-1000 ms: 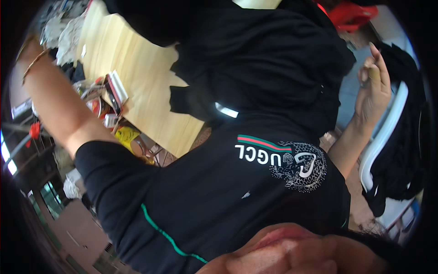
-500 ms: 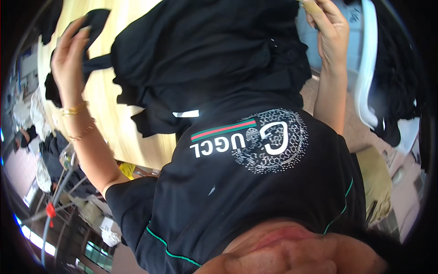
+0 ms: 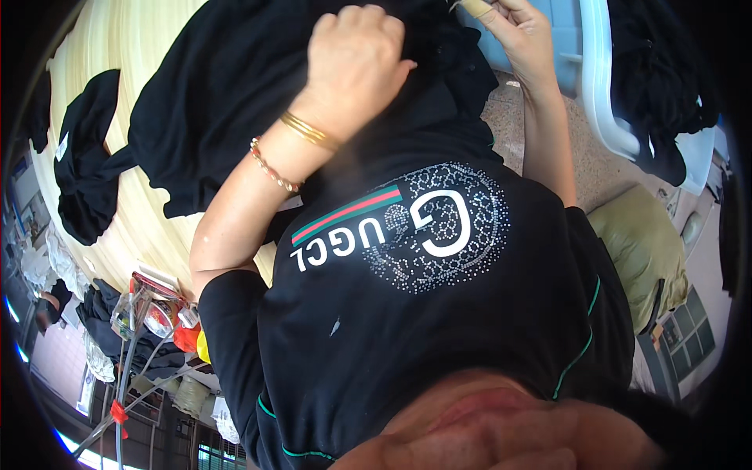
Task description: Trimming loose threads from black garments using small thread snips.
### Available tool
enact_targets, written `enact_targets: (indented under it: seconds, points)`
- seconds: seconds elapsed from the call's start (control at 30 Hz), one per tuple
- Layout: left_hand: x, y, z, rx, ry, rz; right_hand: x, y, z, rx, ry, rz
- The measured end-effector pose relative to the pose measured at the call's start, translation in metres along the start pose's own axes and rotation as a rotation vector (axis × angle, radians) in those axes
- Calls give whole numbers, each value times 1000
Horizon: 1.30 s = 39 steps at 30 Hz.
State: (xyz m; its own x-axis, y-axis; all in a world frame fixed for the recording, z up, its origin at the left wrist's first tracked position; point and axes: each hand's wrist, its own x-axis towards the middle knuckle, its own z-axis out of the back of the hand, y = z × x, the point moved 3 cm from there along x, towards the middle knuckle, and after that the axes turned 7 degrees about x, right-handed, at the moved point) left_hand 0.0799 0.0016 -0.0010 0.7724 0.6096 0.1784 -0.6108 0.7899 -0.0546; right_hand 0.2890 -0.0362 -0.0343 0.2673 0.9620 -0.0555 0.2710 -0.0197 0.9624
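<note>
Black cloth (image 3: 227,102), rumpled and thick, covers the table in front of me and hangs toward my body. Over its middle lies my left hand (image 3: 356,59), back up with curled fingers, gold bangles at the wrist; what the fingers hold, if anything, is hidden beneath. At the top edge, right of the cloth, my right hand (image 3: 521,35) is raised with its fingers drawn together. A tan wrap covers one digit, and a thin pale tip shows beyond it, too small to name. A separate black piece (image 3: 90,157) with a white tag lies at the left.
The pale wooden table (image 3: 149,39) curves along the left. A light-blue bin with a white rim (image 3: 599,86) stands right, beside a heap of black cloth (image 3: 658,94). An olive cushion-like bundle (image 3: 638,243) and a metal stand with a red tie (image 3: 119,411) are lower down.
My left hand has moved right, from near the separate black piece onto the middle of the black cloth, and its fingers have curled. The right hand shifts slightly left and up in the picture.
</note>
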Motion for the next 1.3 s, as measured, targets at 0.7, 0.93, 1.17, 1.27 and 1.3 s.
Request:
enact_targets:
  seconds: [0.7,0.93,1.17,1.27,1.3]
  points:
    - [-25,-34,-37,-1236,584,313,-62,-56,59,-646,62,5]
    - [-23,-59,-78,-2219,933,826,-76,-66,84,-573,-29,20]
    - [-11,-73,-96,-2161,704,969,-90,-76,79,-651,-26,-267]
    - [-6,-76,-108,-2035,700,1058,-90,-80,79,-491,93,-239]
    - [-5,-78,-109,-1999,664,1086,-90,-79,78,-458,96,-247]
